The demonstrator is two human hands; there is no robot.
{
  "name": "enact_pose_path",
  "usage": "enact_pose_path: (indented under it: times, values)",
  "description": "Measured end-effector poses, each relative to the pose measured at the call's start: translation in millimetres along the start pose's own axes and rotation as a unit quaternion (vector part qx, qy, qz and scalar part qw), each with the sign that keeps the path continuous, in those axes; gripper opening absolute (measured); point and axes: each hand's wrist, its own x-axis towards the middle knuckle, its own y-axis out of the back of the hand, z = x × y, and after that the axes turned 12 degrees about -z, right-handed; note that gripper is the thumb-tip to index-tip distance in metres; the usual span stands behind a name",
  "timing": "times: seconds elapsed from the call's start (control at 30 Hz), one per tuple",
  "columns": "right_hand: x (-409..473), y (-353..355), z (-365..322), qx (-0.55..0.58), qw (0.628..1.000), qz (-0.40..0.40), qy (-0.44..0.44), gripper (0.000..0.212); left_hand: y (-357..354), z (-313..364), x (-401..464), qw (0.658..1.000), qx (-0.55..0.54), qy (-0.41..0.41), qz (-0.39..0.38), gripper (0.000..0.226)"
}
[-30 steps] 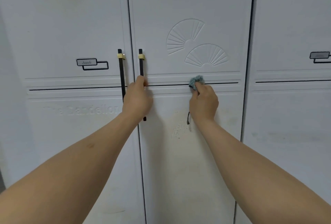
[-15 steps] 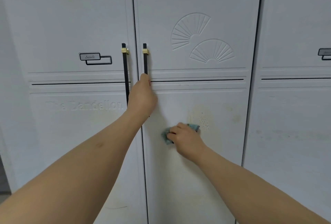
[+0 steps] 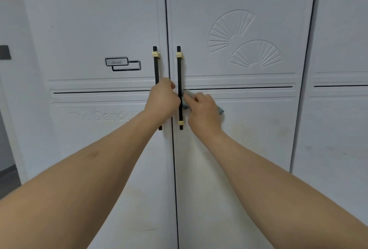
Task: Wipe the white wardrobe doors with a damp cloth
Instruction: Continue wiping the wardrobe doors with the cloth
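Three white wardrobe doors fill the head view: the left door (image 3: 95, 29), the middle door (image 3: 245, 169) with embossed fans, and the right door (image 3: 338, 139). My left hand (image 3: 162, 99) is closed around the left door's black handle (image 3: 155, 65). My right hand (image 3: 203, 109) presses a blue-green cloth (image 3: 221, 111) against the middle door, right beside that door's black handle (image 3: 179, 73). The hand hides most of the cloth; only its edges show.
Small dark specks and a yellowish stain (image 3: 246, 138) mark the middle door below my right hand. A dark wall plate (image 3: 5, 52) sits at the far left, and a strip of dark floor (image 3: 8, 181) shows low on the left.
My right hand swept the cloth down the middle door, then back up and left to the handle. My left hand shifted from the middle door's handle to the left door's.
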Motion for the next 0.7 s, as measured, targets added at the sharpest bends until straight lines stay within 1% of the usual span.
enact_pose_path:
  times: [0.07, 0.13, 0.2, 0.27, 0.3, 0.37, 0.4, 0.43, 0.47, 0.5, 0.53, 0.57, 0.6, 0.63, 0.67, 0.7]
  values:
    - [-22, -17, 4, -0.018, 1.000, 0.009, 0.014, 0.054, -2, 0, 0, 1.000, 0.005, -0.005, -0.008, 0.040]
    - [-48, -33, 12, -0.034, 0.999, 0.001, 0.025, 0.056, -4, 2, -3, 1.000, 0.020, -0.014, -0.003, 0.036]
    - [-79, -49, 24, -0.078, 0.992, -0.051, 0.087, 0.052, -9, 1, -6, 0.999, 0.028, -0.020, -0.004, 0.027]
    - [-108, -56, 34, -0.111, 0.974, -0.123, 0.156, 0.046, -13, 2, -15, 0.998, 0.057, -0.030, 0.014, 0.027]
    - [-118, -59, 37, -0.120, 0.965, -0.150, 0.178, 0.044, -16, 2, -19, 0.993, 0.092, -0.053, 0.048, 0.035]
    - [-130, -56, 38, -0.136, 0.946, -0.219, 0.197, 0.038, -25, 0, -26, 0.971, 0.156, -0.151, 0.099, 0.053]
    - [-129, -48, 34, -0.131, 0.938, -0.258, 0.192, 0.035, -29, 1, -29, 0.959, 0.174, -0.201, 0.096, 0.055]
    - [-127, -40, 33, -0.122, 0.937, -0.274, 0.179, 0.033, -32, 1, -29, 0.950, 0.189, -0.234, 0.082, 0.054]
    - [-121, -27, 30, -0.083, 0.951, -0.265, 0.136, 0.029, -34, 1, -28, 0.943, 0.203, -0.255, 0.072, 0.053]
    - [-111, -7, 29, -0.046, 0.965, -0.240, 0.092, 0.022, -36, 4, -27, 0.937, 0.218, -0.263, 0.065, 0.054]
    - [-98, 12, 32, -0.017, 0.976, -0.208, 0.058, 0.020, -37, 6, -26, 0.934, 0.240, -0.256, 0.060, 0.057]
    - [-84, 34, 35, -0.002, 0.986, -0.164, 0.035, 0.026, -37, 10, -25, 0.931, 0.266, -0.241, 0.061, 0.062]
    - [-67, 55, 42, -0.020, 0.993, -0.115, 0.020, 0.037, -38, 13, -24, 0.929, 0.289, -0.222, 0.059, 0.068]
    - [-52, 79, 49, -0.036, 0.998, -0.050, -0.001, 0.043, -41, 16, -25, 0.928, 0.308, -0.201, 0.055, 0.075]
    - [-38, 99, 59, -0.049, 0.998, 0.031, -0.014, 0.045, -44, 19, -24, 0.929, 0.319, -0.182, 0.052, 0.080]
    - [-27, 111, 71, -0.060, 0.993, 0.093, -0.036, 0.048, -48, 20, -24, 0.930, 0.324, -0.165, 0.046, 0.085]
